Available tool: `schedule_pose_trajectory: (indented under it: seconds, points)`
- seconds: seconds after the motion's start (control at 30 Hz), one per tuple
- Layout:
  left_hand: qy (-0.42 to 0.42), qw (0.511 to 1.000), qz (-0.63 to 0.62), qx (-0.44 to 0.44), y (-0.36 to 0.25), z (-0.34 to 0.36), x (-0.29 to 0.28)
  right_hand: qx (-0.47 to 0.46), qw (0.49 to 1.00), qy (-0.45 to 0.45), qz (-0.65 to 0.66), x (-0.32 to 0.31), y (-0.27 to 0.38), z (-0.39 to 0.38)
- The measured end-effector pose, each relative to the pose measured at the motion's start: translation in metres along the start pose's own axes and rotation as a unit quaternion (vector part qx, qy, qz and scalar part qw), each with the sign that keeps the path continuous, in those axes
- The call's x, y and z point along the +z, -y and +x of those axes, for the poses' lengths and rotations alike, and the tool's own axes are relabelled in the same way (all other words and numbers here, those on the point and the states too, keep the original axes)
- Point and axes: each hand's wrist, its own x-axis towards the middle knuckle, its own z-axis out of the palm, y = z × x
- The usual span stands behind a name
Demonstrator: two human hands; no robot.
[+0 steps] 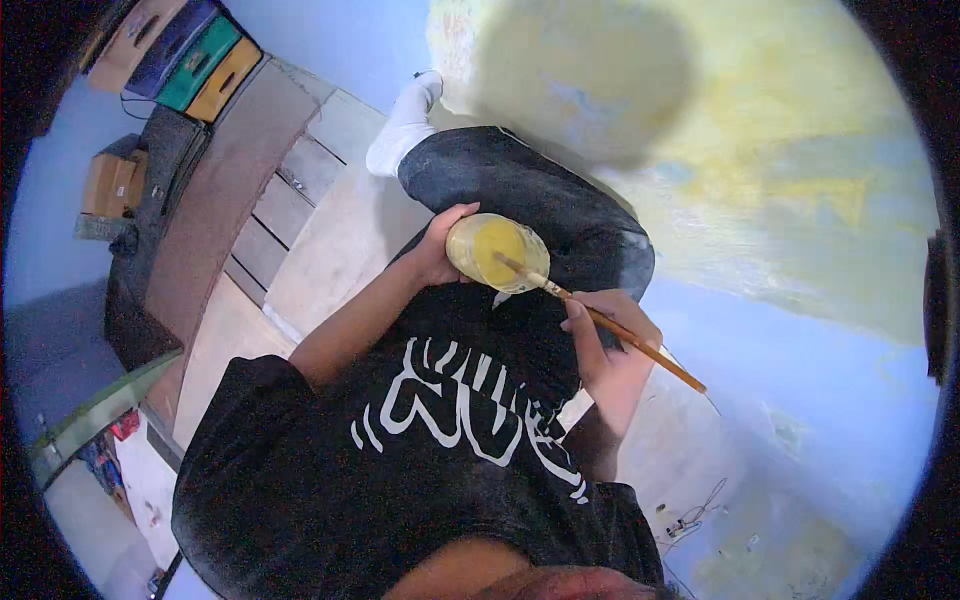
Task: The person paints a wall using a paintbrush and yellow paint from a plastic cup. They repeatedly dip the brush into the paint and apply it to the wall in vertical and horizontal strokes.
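Note:
My left hand [440, 245] is wrapped round the side of a clear tub of yellow paint [487, 237], held above my bent leg. Between the thumb and fingers of my right hand [612, 340] is a paintbrush [640, 343] with a long orange-brown handle. Its bristle end dips into the tub over the yellow paint, and the handle slants down to the right past my hand. How deep the bristles sit in the paint is hard to make out.
Close on the right stands a wall [780, 200] painted in uneven yellow over pale blue. Wooden boards [280, 215] lie to the left. Farther off are stacked coloured drawers [200, 65] and a cardboard box [110, 185]. Thin wires [690, 522] lie at the lower right.

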Motion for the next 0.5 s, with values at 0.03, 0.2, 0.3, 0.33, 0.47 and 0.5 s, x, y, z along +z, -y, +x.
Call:
schedule_pose_trajectory:
  seconds: [0.03,0.2,0.3,0.33,0.47,0.5]
  points:
    - [0.001,1.000,0.002,-0.001,0.001,0.003,-0.005,-0.005,1.000,-0.001,-0.001,-0.001,-0.001,0.001]
    - [0.015,0.999,0.035,0.004,0.004,0.010,-0.019,0.033,0.996,-0.034,0.071,-0.009,-0.005,-0.001]
    - [0.019,0.999,0.042,0.003,0.005,0.014,-0.023,0.024,0.992,-0.097,0.082,-0.019,-0.006,0.001]
    - [0.022,0.999,0.045,0.002,0.004,0.016,-0.027,0.004,0.987,-0.108,0.122,-0.023,-0.010,0.001]
    - [0.085,0.995,0.047,-0.024,0.002,0.023,-0.042,-0.054,0.967,-0.134,0.208,-0.037,-0.015,0.003]
    - [0.098,0.994,0.047,-0.031,0.001,0.020,-0.037,-0.062,0.964,-0.138,0.220,-0.040,-0.015,0.002]
